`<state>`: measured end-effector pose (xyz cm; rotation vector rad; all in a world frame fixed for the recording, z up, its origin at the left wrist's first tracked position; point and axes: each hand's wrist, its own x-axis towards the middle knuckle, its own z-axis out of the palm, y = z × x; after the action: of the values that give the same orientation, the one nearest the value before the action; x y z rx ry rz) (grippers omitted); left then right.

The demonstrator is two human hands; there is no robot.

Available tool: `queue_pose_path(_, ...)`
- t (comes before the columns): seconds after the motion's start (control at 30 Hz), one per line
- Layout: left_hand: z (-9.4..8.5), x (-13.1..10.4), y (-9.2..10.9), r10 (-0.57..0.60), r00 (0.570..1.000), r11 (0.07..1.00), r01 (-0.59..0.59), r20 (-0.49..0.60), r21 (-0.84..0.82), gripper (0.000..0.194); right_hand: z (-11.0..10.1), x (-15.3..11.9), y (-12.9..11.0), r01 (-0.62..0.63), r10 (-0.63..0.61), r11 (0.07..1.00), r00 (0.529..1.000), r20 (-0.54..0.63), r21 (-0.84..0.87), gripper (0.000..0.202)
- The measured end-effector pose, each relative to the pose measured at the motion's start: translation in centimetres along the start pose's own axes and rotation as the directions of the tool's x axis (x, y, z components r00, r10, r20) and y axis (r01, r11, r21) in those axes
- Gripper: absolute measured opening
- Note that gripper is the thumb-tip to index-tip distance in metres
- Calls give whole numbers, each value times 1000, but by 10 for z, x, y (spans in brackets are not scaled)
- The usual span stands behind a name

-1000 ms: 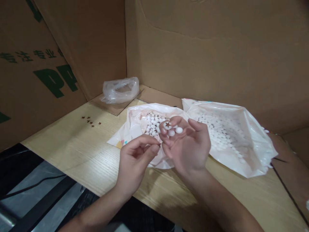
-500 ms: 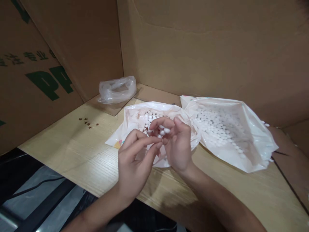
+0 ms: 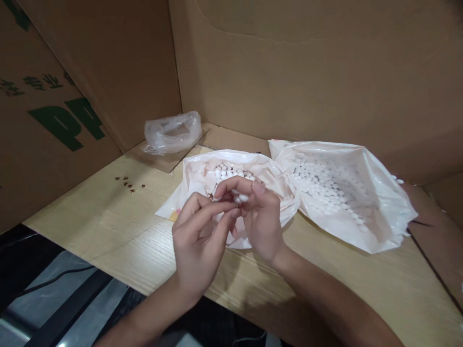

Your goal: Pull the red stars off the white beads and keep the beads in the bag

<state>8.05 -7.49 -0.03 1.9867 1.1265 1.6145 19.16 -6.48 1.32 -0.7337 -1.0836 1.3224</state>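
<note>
Over the nearer white plastic bag [image 3: 197, 166], my two hands meet at the fingertips. My right hand [image 3: 265, 219] is closed, its fingers curled round several small white oval beads [image 3: 240, 198]. Thumb and forefinger of my left hand [image 3: 202, 238] are pinched together right beside those beads; whatever sits in the pinch is too small to make out. More white oval pieces [image 3: 224, 171] lie inside the nearer bag, partly hidden behind my fingers.
A second white plastic bag [image 3: 383, 207] at the right holds many similar white pieces. Small brown star-like bits [image 3: 125, 184] lie on the wooden table [image 3: 97, 231] at left. A clear plastic bag [image 3: 173, 135] rests on cardboard at the back. Cardboard walls [image 3: 289, 72] enclose the table.
My right fingers have curled in further, so fewer white beads show. My left hand keeps its pinch. The whole view has shifted slightly.
</note>
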Motion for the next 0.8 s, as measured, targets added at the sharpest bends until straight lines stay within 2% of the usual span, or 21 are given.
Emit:
queue_pose_path(0.43, 0, -1, 2, 30, 1000, 999, -30, 0, 34, 14, 0, 0, 0, 5, -5, 1000, 1000, 13, 30, 46)
queue_pose_path(0.8, 3, -1, 4, 57, 997, 996, -53, -57, 77, 15, -1, -1, 2, 10, -11, 1000, 1000, 27, 7, 45)
